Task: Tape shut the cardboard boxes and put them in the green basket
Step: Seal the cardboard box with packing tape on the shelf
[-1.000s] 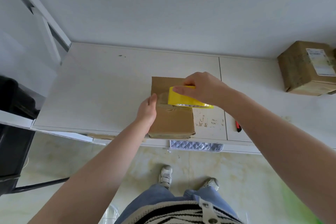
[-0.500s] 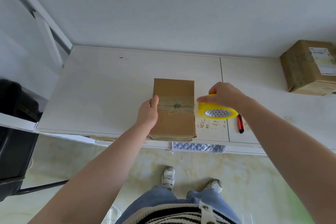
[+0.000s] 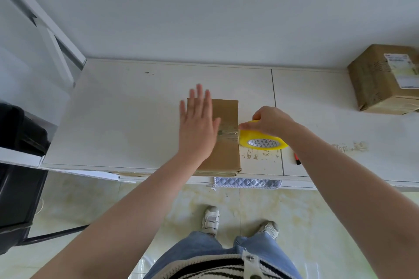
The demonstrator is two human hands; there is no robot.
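On the white counter [image 3: 127, 106], near its front edge, sits the cardboard box [image 3: 226, 142], flaps down w/ a tape strip across the seam. Left hand [image 3: 197, 124] over box's left half, fingers straight & spread; contact w/ lid unclear. Right hand [image 3: 272, 121] just right of box, fingers curled round yellow tape roll [image 3: 263, 140], roll touching box's right edge. Red pen [image 3: 297, 159] right of roll. 2nd box [image 3: 383, 79] far right, well apart.

Left hand [image 3: 196, 124] hides the box's [image 3: 226, 142] left part
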